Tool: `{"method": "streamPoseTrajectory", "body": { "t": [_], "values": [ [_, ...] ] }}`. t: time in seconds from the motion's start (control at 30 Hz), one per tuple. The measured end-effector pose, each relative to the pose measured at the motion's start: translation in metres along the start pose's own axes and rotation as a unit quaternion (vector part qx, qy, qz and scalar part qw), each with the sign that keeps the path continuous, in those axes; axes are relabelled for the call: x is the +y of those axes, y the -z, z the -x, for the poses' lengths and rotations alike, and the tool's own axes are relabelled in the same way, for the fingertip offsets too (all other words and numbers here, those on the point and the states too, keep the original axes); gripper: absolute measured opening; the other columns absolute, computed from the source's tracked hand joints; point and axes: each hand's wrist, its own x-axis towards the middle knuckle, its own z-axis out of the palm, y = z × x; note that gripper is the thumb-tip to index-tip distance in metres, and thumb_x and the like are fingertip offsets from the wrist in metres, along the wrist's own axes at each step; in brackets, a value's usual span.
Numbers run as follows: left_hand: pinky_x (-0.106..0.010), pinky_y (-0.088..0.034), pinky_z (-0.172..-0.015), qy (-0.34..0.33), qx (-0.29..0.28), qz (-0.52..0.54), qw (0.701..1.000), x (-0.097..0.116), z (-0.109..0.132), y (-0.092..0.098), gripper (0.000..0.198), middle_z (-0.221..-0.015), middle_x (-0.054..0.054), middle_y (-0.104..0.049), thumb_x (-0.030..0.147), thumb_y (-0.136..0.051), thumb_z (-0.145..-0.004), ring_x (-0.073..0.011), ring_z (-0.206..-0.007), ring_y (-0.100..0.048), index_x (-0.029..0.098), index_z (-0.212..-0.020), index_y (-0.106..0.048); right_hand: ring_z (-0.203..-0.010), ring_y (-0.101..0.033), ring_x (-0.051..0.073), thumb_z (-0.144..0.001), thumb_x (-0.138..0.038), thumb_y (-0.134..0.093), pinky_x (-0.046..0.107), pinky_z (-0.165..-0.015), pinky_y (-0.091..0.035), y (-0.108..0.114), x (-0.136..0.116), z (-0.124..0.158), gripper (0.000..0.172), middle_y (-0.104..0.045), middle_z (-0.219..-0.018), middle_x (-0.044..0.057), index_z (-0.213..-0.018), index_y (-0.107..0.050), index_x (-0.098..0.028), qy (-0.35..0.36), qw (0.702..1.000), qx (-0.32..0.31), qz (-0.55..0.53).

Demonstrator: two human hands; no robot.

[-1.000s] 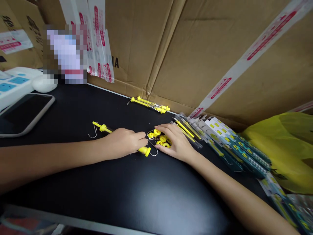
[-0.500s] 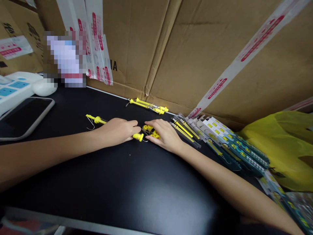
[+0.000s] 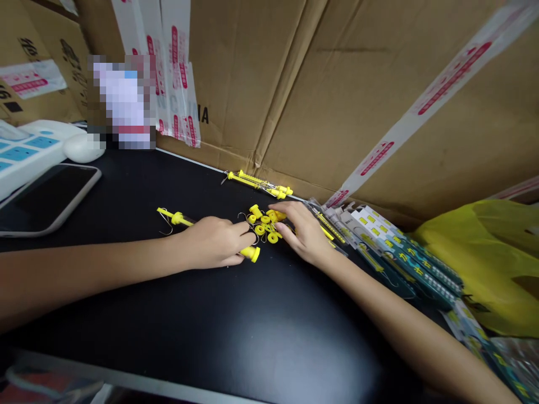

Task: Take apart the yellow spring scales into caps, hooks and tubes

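Note:
My left hand [image 3: 214, 242] lies on the black table [image 3: 236, 325] with its fingers closed round a long clear tube with yellow ends [image 3: 177, 218]; a wire hook sticks out at its far end. Just right of it lies a small heap of yellow caps and wire hooks [image 3: 263, 221]. My right hand [image 3: 304, 231] rests beside the heap, fingertips touching the yellow pieces, fingers bent and held together. What they pinch, if anything, is hidden.
More finished yellow-ended tubes [image 3: 257, 183] lie by the cardboard wall [image 3: 337, 101]. Packaged cards [image 3: 391, 241] fan out at the right beside a yellow plastic bag [image 3: 488, 258]. A phone [image 3: 42, 196] and a white power strip [image 3: 25, 151] sit at the left.
My right hand slid a little right off the heap, so more yellow caps show. The wire hook at the tube's near end is no longer visible. The view shifted slightly.

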Motion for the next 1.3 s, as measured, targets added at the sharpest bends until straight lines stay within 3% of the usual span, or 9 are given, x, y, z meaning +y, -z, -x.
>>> {"method": "streamPoseTrajectory", "body": {
  "t": [0.17, 0.37, 0.47, 0.57, 0.63, 0.97, 1.3],
  "values": [
    [-0.024, -0.035, -0.049, -0.001, 0.012, 0.024, 1.0, 0.006, 0.0, -0.005, 0.014, -0.079, -0.001, -0.059, 0.031, -0.052, -0.084, -0.0153, -0.061, -0.059, 0.017, -0.087, -0.053, -0.103, -0.054, 0.024, -0.093, -0.028, -0.041, 0.042, -0.092, -0.041, 0.008, -0.003, 0.03, 0.026, -0.061, -0.108, 0.01, -0.114, -0.054, -0.02, -0.032, 0.999, 0.034, -0.01],
    [-0.026, -0.04, -0.053, 0.012, 0.048, 0.077, 0.996, 0.018, 0.002, 0.002, 0.016, -0.079, -0.002, -0.059, 0.028, -0.046, -0.078, -0.0165, -0.063, -0.058, 0.017, -0.088, -0.05, -0.086, -0.056, 0.023, -0.091, -0.024, -0.042, 0.042, -0.079, -0.043, 0.005, -0.013, 0.044, 0.018, -0.062, -0.089, 0.008, -0.097, -0.059, -0.021, -0.065, 0.987, 0.145, -0.038],
    [-0.026, -0.039, -0.053, -0.004, 0.052, 0.063, 0.997, 0.023, 0.002, 0.001, 0.012, -0.078, -0.002, -0.058, 0.026, -0.045, -0.078, -0.0164, -0.063, -0.057, 0.017, -0.085, -0.048, -0.08, -0.055, 0.021, -0.091, -0.026, -0.041, 0.038, -0.075, -0.043, 0.003, -0.027, 0.044, 0.018, -0.061, -0.084, 0.007, -0.095, -0.058, -0.02, -0.04, 0.992, 0.082, -0.087],
    [-0.026, -0.036, -0.05, -0.021, 0.068, 0.032, 0.997, 0.024, 0.002, -0.004, 0.01, -0.075, -0.002, -0.058, 0.024, -0.043, -0.082, -0.016, -0.062, -0.056, 0.017, -0.084, -0.049, -0.079, -0.053, 0.021, -0.088, -0.038, -0.048, 0.037, -0.072, -0.042, -0.001, -0.041, 0.045, 0.024, -0.061, -0.086, 0.007, -0.101, -0.055, -0.019, 0.01, 0.995, -0.008, -0.096],
    [-0.025, -0.035, -0.05, -0.029, 0.078, 0.026, 0.996, 0.024, 0.002, -0.007, 0.011, -0.075, -0.001, -0.058, 0.025, -0.042, -0.085, -0.0149, -0.061, -0.055, 0.017, -0.086, -0.05, -0.076, -0.051, 0.02, -0.084, -0.046, -0.054, 0.035, -0.069, -0.041, -0.005, -0.045, 0.045, 0.032, -0.06, -0.082, 0.006, -0.099, -0.055, -0.018, 0.03, 0.996, -0.031, -0.075],
    [-0.026, -0.033, -0.051, -0.039, 0.097, 0.037, 0.994, 0.027, 0.0, -0.01, 0.018, -0.076, 0.0, -0.057, 0.029, -0.04, -0.092, -0.013, -0.061, -0.054, 0.018, -0.088, -0.052, -0.071, -0.048, 0.018, -0.085, -0.043, -0.055, 0.031, -0.066, -0.038, -0.009, -0.044, 0.045, 0.024, -0.058, -0.075, 0.004, -0.088, -0.053, -0.019, 0.039, 0.997, -0.025, -0.062],
    [-0.025, -0.031, -0.048, -0.032, 0.063, 0.038, 0.997, 0.026, 0.002, -0.011, 0.023, -0.08, 0.001, -0.059, 0.032, -0.034, -0.096, -0.0128, -0.062, -0.058, 0.02, -0.104, -0.051, -0.072, -0.047, 0.018, -0.087, -0.035, -0.053, 0.032, -0.067, -0.04, -0.009, -0.043, 0.045, 0.016, -0.058, -0.077, 0.004, -0.089, -0.052, -0.019, 0.033, 0.996, -0.029, -0.079]
  ]
}}
